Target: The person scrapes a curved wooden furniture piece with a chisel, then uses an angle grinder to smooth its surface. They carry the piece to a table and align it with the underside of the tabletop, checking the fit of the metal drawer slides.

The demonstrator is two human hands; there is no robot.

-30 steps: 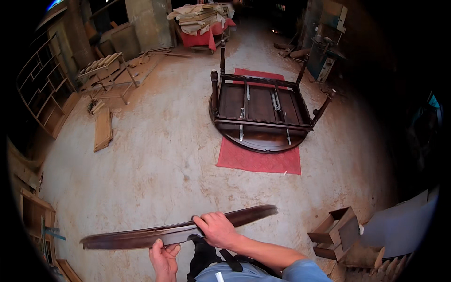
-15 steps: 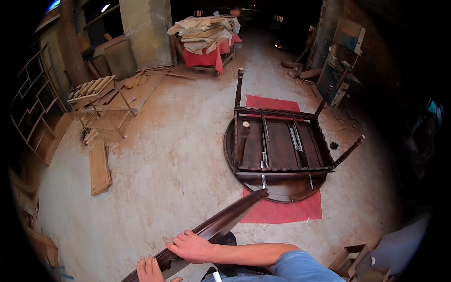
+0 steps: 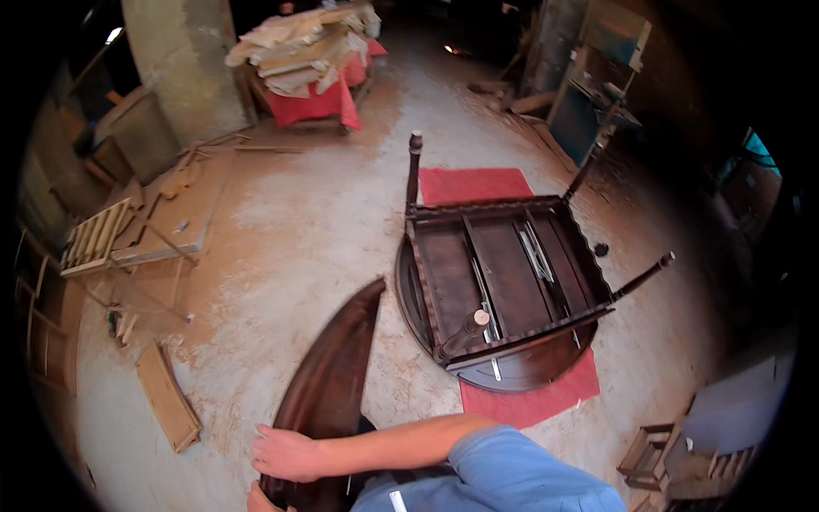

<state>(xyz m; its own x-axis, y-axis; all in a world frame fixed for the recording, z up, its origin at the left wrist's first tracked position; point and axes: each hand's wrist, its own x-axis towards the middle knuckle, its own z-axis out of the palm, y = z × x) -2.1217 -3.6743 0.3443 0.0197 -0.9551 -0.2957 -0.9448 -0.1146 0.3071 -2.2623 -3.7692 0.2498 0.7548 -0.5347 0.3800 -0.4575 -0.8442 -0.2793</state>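
A dark brown wooden panel with one curved edge (image 3: 328, 375), like a half-round table leaf, stands tilted in front of me. My right hand (image 3: 290, 452) reaches across it and is closed over its curved left edge. Lower down, partly cut off by the picture's bottom, my left hand (image 3: 266, 497) grips the same edge. To the right, an upside-down dark wooden table (image 3: 444, 239) rests on its round top, its turned legs pointing up. Metal slide rails (image 3: 536, 253) show on its underside. The panel's tip is apart from the table.
Red cloth (image 3: 546, 397) lies under the table. At the back stands a cart stacked with pale boards (image 3: 303, 51). A wooden rack (image 3: 98, 235) and loose boards (image 3: 166, 397) are on the left. A small wooden frame (image 3: 648, 452) sits at lower right, a cabinet (image 3: 589, 102) at back right.
The panel has swung upright and left, away from the table, and shows its broad face. Both hands moved with it, lower and left. The view has turned and tilted.
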